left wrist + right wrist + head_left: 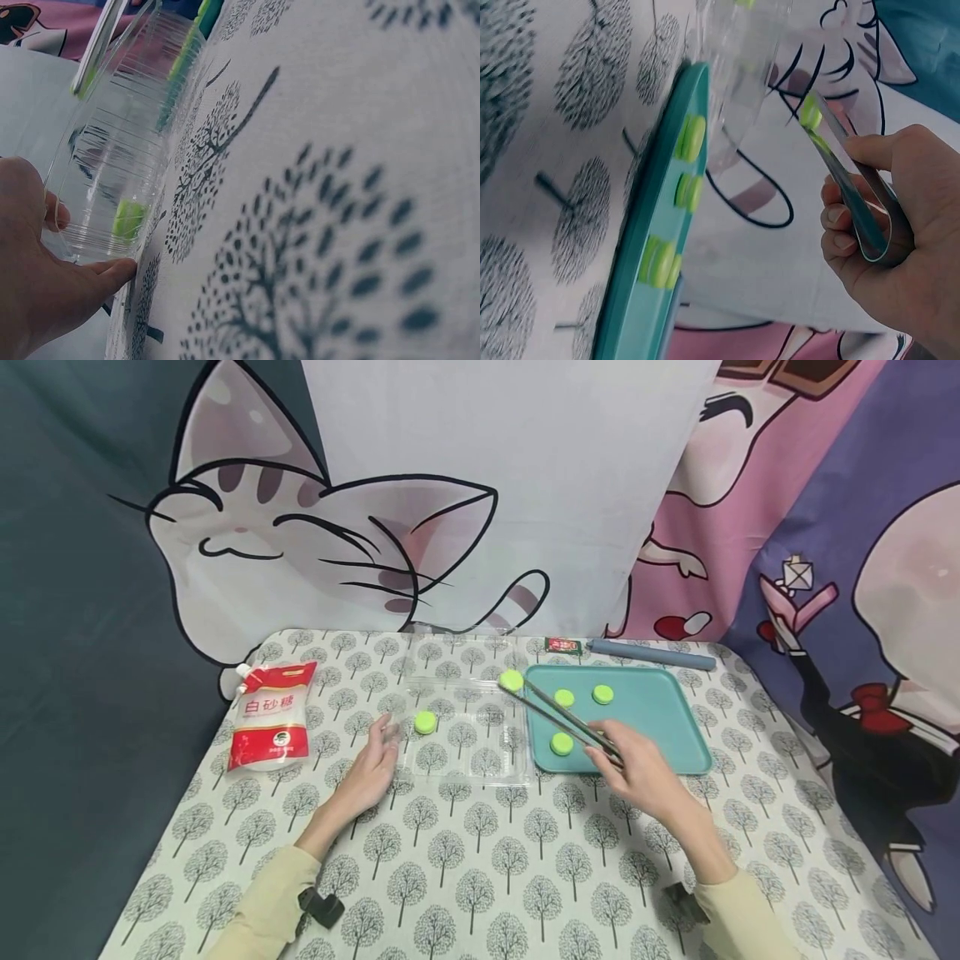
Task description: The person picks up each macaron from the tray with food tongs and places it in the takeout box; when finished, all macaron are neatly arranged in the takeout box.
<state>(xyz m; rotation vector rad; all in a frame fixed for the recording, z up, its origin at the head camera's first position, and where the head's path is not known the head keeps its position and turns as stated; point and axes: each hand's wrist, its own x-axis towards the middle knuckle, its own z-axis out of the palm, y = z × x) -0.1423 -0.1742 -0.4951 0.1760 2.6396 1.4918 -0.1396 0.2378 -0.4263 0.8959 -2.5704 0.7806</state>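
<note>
My right hand [637, 770] grips metal tongs [864, 217], with a green macaron [512, 681] between their tips. The tongs reach left from the tray, and this macaron is raised over the right side of an open clear plastic container [465, 779]. Inside the container, near its left wall, lies another green macaron [425, 722]. My left hand [372, 760] rests at the container's left side, its fingers right at the wall; in the left wrist view the thumb [112, 274] is low by the tablecloth. Several green macarons [602, 694] sit on a teal tray [652, 727].
A red and white bag of sugar [272, 717] lies at the left of the tree-patterned tablecloth [442, 893]. Behind the tray are a small red and green packet [563, 646] and a grey-blue rod [652, 654]. A cartoon-printed curtain [585, 485] hangs behind the table.
</note>
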